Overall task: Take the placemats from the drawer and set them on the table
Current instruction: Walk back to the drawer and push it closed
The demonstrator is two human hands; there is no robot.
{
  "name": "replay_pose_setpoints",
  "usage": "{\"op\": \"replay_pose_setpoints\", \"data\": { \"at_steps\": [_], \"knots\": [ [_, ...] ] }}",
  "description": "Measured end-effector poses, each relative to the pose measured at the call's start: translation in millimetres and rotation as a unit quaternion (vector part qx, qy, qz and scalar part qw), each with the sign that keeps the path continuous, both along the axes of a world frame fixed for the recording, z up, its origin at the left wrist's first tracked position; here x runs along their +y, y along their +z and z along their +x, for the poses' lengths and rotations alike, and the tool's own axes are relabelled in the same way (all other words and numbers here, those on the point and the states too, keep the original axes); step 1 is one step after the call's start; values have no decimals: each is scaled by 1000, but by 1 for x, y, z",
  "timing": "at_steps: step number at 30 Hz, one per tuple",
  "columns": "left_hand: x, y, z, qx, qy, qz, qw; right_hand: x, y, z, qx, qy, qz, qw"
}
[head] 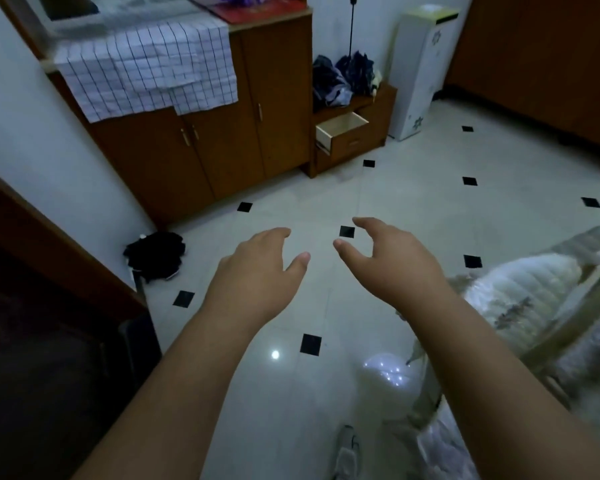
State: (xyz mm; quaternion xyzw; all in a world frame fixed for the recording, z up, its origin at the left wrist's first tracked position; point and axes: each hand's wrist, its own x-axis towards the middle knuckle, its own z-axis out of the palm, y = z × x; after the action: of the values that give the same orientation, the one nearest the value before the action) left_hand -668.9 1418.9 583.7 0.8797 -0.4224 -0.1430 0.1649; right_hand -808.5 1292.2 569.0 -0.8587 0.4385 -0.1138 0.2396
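A small wooden drawer (342, 131) stands pulled out from a low brown cabinet across the room, its pale inside showing nothing I can make out. No placemats are visible. My left hand (257, 271) and my right hand (385, 261) are both stretched out in front of me over the tiled floor, far short of the drawer. Their fingers are loosely curled and apart, and neither holds anything. At the right edge a table (548, 306) with a pale patterned cover is blurred.
A tall brown cupboard (222, 133) draped with a checked cloth (146, 67) stands left of the drawer. Dark folded umbrellas (343, 77) lie on the low cabinet, a white appliance (420, 71) beside it. A black bundle (155, 252) lies on the floor at the left wall.
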Motion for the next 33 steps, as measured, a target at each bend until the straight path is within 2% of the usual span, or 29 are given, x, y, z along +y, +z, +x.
{"op": "replay_pose_setpoints", "data": {
  "at_steps": [9,15,24,33],
  "knots": [
    [-114,12,86,8,7,-30,999,-118,17,96,7,27,4,1000],
    [-201,-2,193,13,19,-26,999,-202,9,185,23,3,-1,1000],
    [-359,-1,342,-2,-102,-26,994,-325,11,292,12,-109,28,994],
    [-537,-3,372,-25,-193,-24,981,-474,4,312,-15,-190,36,981]
  ]
}}
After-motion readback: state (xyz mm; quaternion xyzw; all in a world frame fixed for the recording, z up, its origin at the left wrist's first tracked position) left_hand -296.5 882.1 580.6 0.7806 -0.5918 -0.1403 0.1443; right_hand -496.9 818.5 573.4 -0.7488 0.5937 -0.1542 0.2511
